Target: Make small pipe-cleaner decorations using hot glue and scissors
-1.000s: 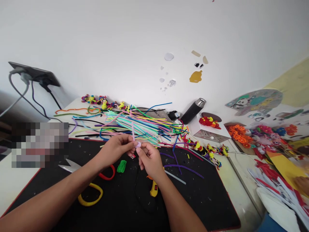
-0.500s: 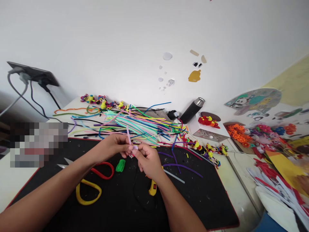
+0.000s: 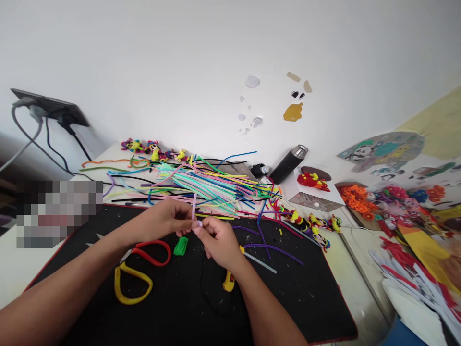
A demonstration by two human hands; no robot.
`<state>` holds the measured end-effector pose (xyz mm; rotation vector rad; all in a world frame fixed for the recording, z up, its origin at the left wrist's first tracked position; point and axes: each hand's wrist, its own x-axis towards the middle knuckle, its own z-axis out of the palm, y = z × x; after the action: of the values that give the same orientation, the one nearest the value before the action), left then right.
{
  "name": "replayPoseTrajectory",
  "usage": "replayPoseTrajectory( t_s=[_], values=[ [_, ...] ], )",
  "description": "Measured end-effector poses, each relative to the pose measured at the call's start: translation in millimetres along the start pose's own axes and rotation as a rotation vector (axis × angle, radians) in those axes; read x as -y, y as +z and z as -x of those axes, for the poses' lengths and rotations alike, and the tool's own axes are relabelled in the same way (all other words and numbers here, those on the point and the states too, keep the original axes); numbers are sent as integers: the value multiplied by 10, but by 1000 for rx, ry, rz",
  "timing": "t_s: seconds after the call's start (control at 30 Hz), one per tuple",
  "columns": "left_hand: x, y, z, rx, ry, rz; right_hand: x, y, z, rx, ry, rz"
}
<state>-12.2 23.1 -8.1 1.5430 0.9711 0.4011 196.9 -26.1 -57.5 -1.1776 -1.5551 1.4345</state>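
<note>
Over the black mat (image 3: 173, 312), both hands meet fingertip to fingertip at a short pale lilac pipe cleaner (image 3: 194, 206). My left hand (image 3: 171, 221) pinches it, and one straight end stands up above the fingers. My right hand (image 3: 218, 240) pinches the other part, which looks bent into a small loop; the fingertips partly hide it. Just below the hands lies a small folded green fuzzy piece (image 3: 180, 246). Scissors (image 3: 134, 301) with one yellow and one red handle rest under my left forearm. Partly behind my right wrist is a yellow glue gun (image 3: 228, 282) with a glue stick (image 3: 264, 265).
A heap of coloured pipe cleaners (image 3: 209, 190) spreads behind the mat. Purple pipe cleaners (image 3: 275, 248) lie at the right. A black flask (image 3: 288, 166) leans by a white box (image 3: 313, 199). Small fuzzy figures (image 3: 154, 151) line the wall. Another person's hand (image 3: 452, 264) shows far right.
The upright lilac end has swung from a left tilt to nearly vertical. My right fingers have shifted slightly left and down, closer to my left fingertips. The view has moved a little.
</note>
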Motion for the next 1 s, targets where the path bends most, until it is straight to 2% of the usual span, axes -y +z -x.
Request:
replayPoseTrajectory(
  t_s=[0.13, 0.27, 0.47, 0.67, 0.83, 1.0],
  values=[
    [-32, 25, -7, -53, 3, 43, 8, 11, -17, 0, 16, -115],
    [-58, 51, -5, -53, -14, 88, 41, 8, -17, -11, 32, -113],
    [-27, 57, -14, -61, -56, 130, 25, -1, -8, -58, -6, 0],
    [36, 79, -5, -82, -43, 51, -8, 13, -16, -122, -117, 233],
    [77, 82, 5, -108, 4, 9, -44, 32, -14, -49, -30, 98],
    [88, 57, 17, -84, -10, 24, -14, 48, -4, 3, 6, -32]
  ],
)
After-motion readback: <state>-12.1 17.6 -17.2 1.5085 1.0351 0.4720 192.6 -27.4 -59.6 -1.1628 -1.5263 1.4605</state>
